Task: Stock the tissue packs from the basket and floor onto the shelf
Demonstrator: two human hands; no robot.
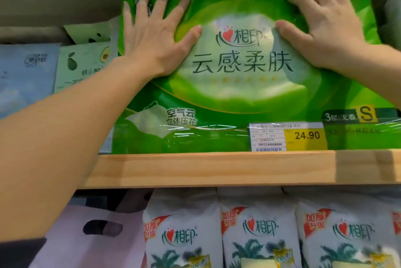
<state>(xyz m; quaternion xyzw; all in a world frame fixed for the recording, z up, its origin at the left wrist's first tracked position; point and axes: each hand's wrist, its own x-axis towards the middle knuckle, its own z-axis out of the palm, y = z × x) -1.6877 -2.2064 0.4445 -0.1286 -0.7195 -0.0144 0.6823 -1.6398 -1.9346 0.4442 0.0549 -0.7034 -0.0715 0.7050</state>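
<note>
My left hand [152,35] lies flat with fingers spread against the front of the green tissue pack [238,85], and my right hand [325,28] presses its upper right, fingers bent, gripping nothing. The pack stands upright on the wooden shelf [217,167], behind a yellow price tag [288,136]. White tissue packs [258,230] fill the shelf below.

Two bare hands in shot, no gloves, no rings, no watch. The left hand [149,37] comes with a long bare forearm [65,133] running from the lower left corner, no sleeve along any of it. The right hand [325,26] shows only a short bare stretch of wrist before the frame edge cuts it off. Nails short and plain, no polish visible.
</note>
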